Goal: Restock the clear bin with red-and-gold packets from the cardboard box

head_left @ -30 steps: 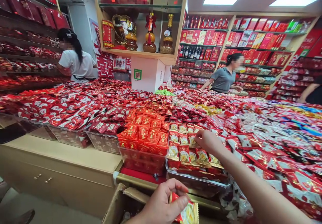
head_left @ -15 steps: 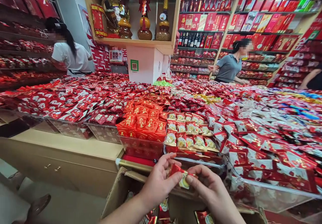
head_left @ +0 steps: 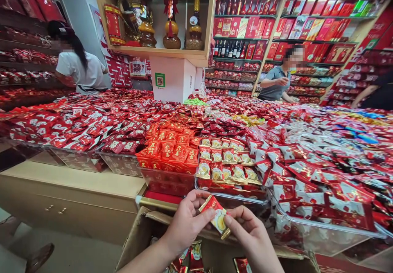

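Between my two hands is a red and gold candy packet [head_left: 218,219] with a yellow fruit picture on its front, tilted toward me. My left hand [head_left: 192,219] pinches its left side, thumb across the front. On the right edge, my right hand [head_left: 245,228] pinches it with thumb and fingers. Below lies an open cardboard box [head_left: 132,234] with several loose packets [head_left: 195,256] of the same look inside. Just beyond my hands, a clear bin [head_left: 233,197] holds matching packets [head_left: 227,170] in neat rows.
Left of that bin stands one with orange-red packets [head_left: 168,154]; right of it, one with red and white packets [head_left: 310,199]. A wooden cabinet [head_left: 73,191] runs along the left. Behind the counter are a person in white [head_left: 81,70] and a person in grey [head_left: 276,82].
The packet has turned and flattened so its printed front shows more fully. Both hands still grip it. The person in grey has raised a hand. The view has shifted slightly.
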A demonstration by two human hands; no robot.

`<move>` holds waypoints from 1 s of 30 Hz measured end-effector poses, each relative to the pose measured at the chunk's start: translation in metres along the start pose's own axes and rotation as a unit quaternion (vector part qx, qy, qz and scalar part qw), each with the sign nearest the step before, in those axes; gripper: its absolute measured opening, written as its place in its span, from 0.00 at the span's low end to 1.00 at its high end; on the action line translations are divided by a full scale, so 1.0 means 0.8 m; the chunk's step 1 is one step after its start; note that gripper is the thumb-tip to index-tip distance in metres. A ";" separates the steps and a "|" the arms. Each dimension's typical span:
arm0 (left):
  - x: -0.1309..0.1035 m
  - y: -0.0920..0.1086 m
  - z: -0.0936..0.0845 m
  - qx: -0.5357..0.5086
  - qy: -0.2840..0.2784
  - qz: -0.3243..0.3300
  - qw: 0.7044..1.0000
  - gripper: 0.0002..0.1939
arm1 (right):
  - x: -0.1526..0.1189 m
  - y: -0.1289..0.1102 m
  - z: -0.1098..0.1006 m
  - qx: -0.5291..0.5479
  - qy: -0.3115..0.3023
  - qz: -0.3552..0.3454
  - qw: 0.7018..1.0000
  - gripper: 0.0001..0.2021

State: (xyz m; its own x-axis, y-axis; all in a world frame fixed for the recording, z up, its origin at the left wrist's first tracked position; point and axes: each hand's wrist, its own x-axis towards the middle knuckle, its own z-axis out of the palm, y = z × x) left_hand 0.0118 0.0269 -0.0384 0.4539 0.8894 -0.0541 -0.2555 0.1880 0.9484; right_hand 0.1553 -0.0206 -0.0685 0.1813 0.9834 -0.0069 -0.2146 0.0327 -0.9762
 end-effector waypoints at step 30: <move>0.004 -0.015 -0.007 0.055 -0.054 -0.038 0.996 0.16 | 0.168 -0.119 -0.035 -0.776 0.049 -0.188 0.600 0.08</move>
State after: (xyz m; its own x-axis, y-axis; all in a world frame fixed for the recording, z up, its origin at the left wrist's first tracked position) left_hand 0.0115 0.0299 -0.0518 0.5584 0.8236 -0.0993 -0.1248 0.2018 0.9714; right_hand 0.2274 0.1031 0.0177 0.0079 0.9409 0.3387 0.9977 -0.0302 0.0608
